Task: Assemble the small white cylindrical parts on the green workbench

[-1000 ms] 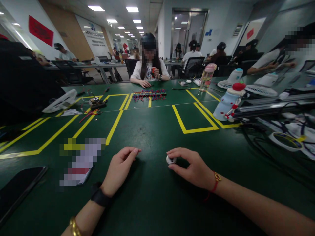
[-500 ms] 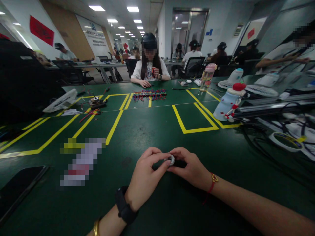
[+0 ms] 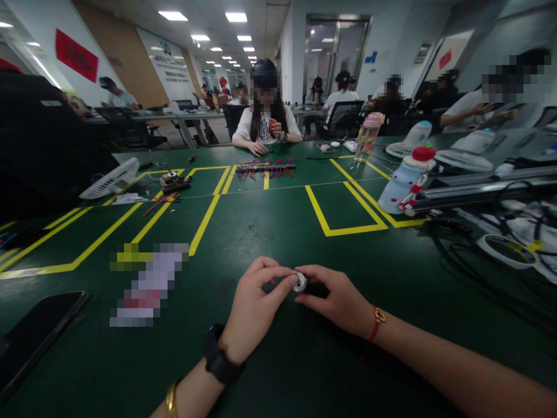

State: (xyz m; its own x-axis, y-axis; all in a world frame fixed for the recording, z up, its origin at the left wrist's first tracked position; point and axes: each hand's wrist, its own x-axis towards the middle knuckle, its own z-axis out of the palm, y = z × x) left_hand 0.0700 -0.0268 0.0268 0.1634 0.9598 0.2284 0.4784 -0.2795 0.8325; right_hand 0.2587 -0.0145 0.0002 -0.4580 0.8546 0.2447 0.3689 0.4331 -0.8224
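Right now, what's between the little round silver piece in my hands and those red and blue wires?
The head view shows mostly bare green tabletop between the silver piece and the wires, plus a thin pale line and a short yellow tape strip.

The left hand (image 3: 261,305) and right hand (image 3: 337,299) meet, fingers curled inward.

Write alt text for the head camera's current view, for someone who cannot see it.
The left hand and right hand hold a small round whitish part between their fingers, above a green table marked with yellow tape. A person sits opposite, behind a row of red and blue wires.
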